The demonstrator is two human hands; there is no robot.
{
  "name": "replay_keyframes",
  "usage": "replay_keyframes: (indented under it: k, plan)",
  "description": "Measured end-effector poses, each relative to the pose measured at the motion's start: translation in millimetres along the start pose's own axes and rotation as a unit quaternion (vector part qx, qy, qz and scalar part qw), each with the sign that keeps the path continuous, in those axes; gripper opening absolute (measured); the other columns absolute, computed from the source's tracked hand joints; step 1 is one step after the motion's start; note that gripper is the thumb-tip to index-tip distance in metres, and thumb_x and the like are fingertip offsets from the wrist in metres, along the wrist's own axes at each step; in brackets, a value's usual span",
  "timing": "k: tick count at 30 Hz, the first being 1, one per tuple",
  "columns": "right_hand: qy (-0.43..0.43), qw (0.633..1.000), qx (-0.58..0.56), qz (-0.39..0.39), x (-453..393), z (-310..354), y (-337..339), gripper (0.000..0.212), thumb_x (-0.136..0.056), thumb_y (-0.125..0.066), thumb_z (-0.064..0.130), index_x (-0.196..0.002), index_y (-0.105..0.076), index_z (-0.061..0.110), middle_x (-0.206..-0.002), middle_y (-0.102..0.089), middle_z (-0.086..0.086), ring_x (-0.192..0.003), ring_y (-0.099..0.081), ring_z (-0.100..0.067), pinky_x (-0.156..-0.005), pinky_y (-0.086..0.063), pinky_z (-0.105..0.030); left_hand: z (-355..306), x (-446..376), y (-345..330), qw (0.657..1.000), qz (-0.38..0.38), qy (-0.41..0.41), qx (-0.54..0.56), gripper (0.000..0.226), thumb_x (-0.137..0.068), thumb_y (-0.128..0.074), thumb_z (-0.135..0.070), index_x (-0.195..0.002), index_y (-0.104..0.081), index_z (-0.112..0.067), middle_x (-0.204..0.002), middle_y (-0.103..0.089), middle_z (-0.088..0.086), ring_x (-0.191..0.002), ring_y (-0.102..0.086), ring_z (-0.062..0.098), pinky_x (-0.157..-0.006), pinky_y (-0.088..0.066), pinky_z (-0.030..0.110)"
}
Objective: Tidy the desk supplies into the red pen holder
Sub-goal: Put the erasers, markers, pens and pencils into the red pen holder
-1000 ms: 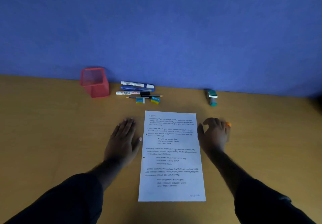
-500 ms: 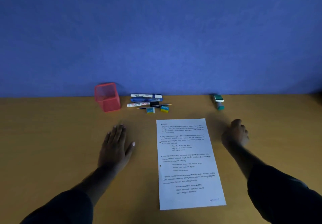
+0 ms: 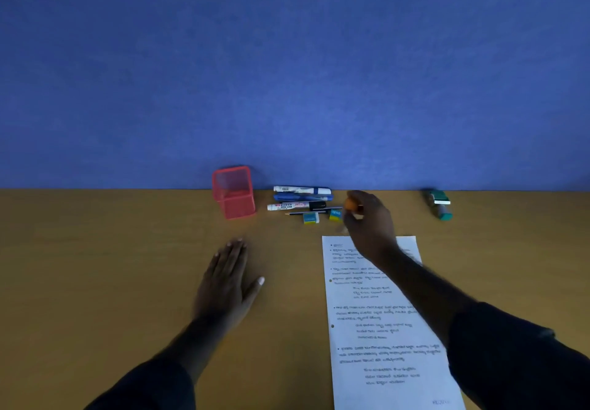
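- Head view: the red pen holder (image 3: 234,192), a square mesh cup, stands upright at the far edge of the tabletop (image 3: 95,250), against the blue wall (image 3: 287,58).
- Just right of the red pen holder lies a row of supplies, none of them inside it: a white marker with a blue band (image 3: 301,190) farthest back, a blue pen (image 3: 303,197) in front of it, then a white marker with a black cap (image 3: 297,206), and a thin pencil (image 3: 306,212) nearest.
- Two small erasers (image 3: 311,218) (image 3: 335,215) sit in front of the pencil, side by side and a little apart.
- The right hand (image 3: 370,224) is reached out over the tabletop just right of the erasers, fingers curled round a small orange thing (image 3: 351,204) held at the fingertips; what the thing is cannot be told.
- The left hand (image 3: 228,278) lies palm down on the tabletop, fingers straight and together, thumb spread, holding nothing, well in front of the red pen holder.
- A printed sheet of paper (image 3: 383,330) lies on the tabletop under the right forearm, running to the near edge.
- A green and white stamp-like thing (image 3: 440,203) lies far right by the wall, well apart from the rest.
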State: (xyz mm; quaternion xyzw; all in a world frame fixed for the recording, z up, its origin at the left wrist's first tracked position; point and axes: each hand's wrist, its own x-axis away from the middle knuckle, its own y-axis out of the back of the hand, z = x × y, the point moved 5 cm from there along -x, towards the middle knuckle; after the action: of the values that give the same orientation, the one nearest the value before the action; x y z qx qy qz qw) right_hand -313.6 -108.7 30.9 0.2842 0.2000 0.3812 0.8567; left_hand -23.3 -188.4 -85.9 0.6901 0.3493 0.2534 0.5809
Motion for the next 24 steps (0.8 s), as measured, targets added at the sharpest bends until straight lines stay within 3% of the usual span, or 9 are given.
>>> replay_keyframes:
  k: [3, 6, 9, 11, 14, 18, 24]
  plan:
    - [0.018, 0.998, -0.056, 0.029, -12.7, 40.6, -23.9, 0.031, -0.081, -0.069, 0.008, -0.110, -0.063, 0.017, -0.102, -0.065, 0.002, -0.091, -0.061, -0.014, -0.076, -0.051, -0.023, -0.6, -0.4, 3.8, 1.000, 0.015, 0.014, -0.001, 0.079, -0.100, -0.021, -0.063, -0.151, -0.040, -0.006, -0.159, -0.038, 0.011, -0.146, -0.033, 0.027, -0.122, -0.008, 0.032]
    - [0.037, 0.994, -0.100, 0.030, -29.1, 78.5, -43.7, 0.034, -0.076, -0.067, 0.003, -0.108, -0.064, 0.016, -0.099, -0.064, 0.005, -0.092, -0.062, -0.014, -0.078, -0.051, -0.023, 0.0, -0.3, 1.6, 0.999, 0.034, 0.013, 0.010, 0.077, -0.097, -0.035, -0.059, -0.152, -0.038, -0.006, -0.161, -0.034, 0.010, -0.147, -0.033, 0.028, -0.123, -0.008, 0.032]
    - [0.081, 0.989, -0.114, 0.038, -46.7, 117.0, -68.7, 0.032, -0.074, -0.064, -0.001, -0.105, -0.066, 0.010, -0.102, -0.063, 0.000, -0.089, -0.059, -0.012, -0.073, -0.046, -0.012, 0.7, 0.4, -0.1, 0.999, 0.021, 0.020, 0.018, 0.079, -0.095, -0.039, -0.059, -0.154, -0.033, -0.007, -0.164, -0.028, 0.009, -0.150, -0.026, 0.025, -0.123, -0.010, 0.034]
    - [0.119, 0.986, -0.102, 0.047, -55.3, 139.0, -86.5, 0.028, -0.074, -0.064, 0.000, -0.101, -0.067, 0.008, -0.101, -0.065, -0.004, -0.087, -0.059, -0.014, -0.073, -0.046, -0.015, 3.1, -0.4, -1.9, 0.999, 0.017, 0.021, 0.022, 0.081, -0.095, -0.039, -0.060, -0.156, -0.030, -0.007, -0.165, -0.024, 0.009, -0.152, -0.025, 0.025, -0.123, -0.013, 0.037]
    - [0.137, 0.986, -0.058, 0.078, -67.4, 153.6, -119.1, 0.026, -0.074, -0.066, 0.007, -0.100, -0.068, 0.010, -0.097, -0.068, -0.008, -0.085, -0.062, -0.021, -0.073, -0.046, -0.024, 3.8, -0.5, -5.8, 0.999, 0.024, 0.021, 0.020, 0.082, -0.095, -0.039, -0.061, -0.156, -0.028, -0.007, -0.165, -0.024, 0.008, -0.152, -0.025, 0.024, -0.122, -0.016, 0.039]
    - [0.130, 0.980, 0.056, 0.142, -74.0, 159.2, -155.3, 0.033, -0.074, -0.067, 0.018, -0.107, -0.067, 0.018, -0.107, -0.065, -0.012, -0.101, -0.059, -0.029, -0.083, -0.050, -0.034, 5.7, -0.7, -6.3, 0.999, 0.018, 0.026, 0.024, 0.083, -0.095, -0.038, -0.062, -0.157, -0.027, -0.008, -0.166, -0.023, 0.007, -0.152, -0.024, 0.023, -0.122, -0.015, 0.038]
    - [0.185, 0.942, 0.203, 0.194, -63.8, 163.9, -189.6, 0.023, -0.077, -0.065, 0.024, -0.099, -0.066, 0.016, -0.106, -0.065, -0.009, -0.112, -0.049, -0.030, -0.088, -0.037, -0.035, 7.4, -0.8, -8.4, 0.999, 0.012, 0.027, 0.031, 0.084, -0.094, -0.039, -0.063, -0.157, -0.026, -0.009, -0.167, -0.020, 0.005, -0.153, -0.021, 0.021, -0.123, -0.016, 0.039]
